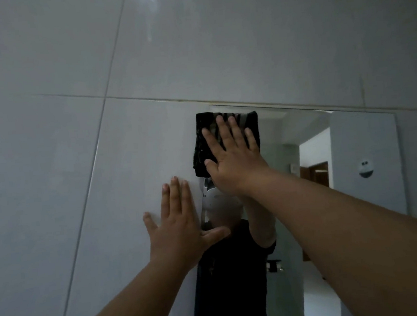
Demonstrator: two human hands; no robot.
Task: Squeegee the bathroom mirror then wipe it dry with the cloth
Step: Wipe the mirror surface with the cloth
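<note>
1. The tiled wall (pixel 50 151) carries the mirror (pixel 348 150), whose left edge runs just beside the left hand
2. The mirror's upper left corner is where the cloth (pixel 199 153) lies, its long axis vertical
3. The right hand (pixel 230 161), fingers spread flat, presses the cloth to the glass; bare mirror extends right and down from it, so the wipe likely travels that way
4. The left hand (pixel 178 226), open and holding nothing, braces flat on the wall at the mirror's left edge
5. No squeegee is visible

Grey wall tiles (pixel 50 151), perhaps glossy
</note>
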